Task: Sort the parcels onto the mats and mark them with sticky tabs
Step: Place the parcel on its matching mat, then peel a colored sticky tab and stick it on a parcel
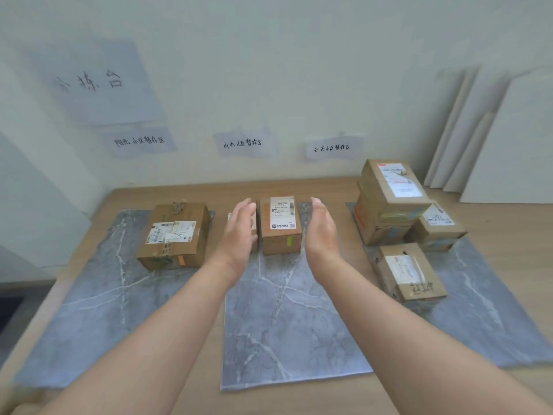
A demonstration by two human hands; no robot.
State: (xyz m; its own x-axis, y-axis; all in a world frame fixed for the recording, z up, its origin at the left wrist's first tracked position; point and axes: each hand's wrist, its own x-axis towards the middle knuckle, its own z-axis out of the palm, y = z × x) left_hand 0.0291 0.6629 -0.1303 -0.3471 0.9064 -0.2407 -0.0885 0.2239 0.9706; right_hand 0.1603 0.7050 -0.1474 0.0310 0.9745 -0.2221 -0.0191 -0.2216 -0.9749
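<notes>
Three grey marbled mats lie side by side on the wooden table: the left mat (98, 310), the middle mat (287, 324) and the right mat (484, 301). One cardboard parcel (175, 235) with an orange tab sits on the left mat. A narrow parcel (281, 224) with a green tab stands at the far end of the middle mat, with another small box mostly hidden behind my left hand (241, 226). My right hand (321, 232) is held flat beside the narrow parcel; both hands are open, flanking it without touching. Several parcels (392, 190) are stacked on the right mat, one (410, 272) in front.
Handwritten paper signs (242, 143) are taped to the wall behind each mat, with a larger sheet (92, 82) above left. White boards (493, 133) lean against the wall at the right. The table's left edge (59, 280) drops to the floor.
</notes>
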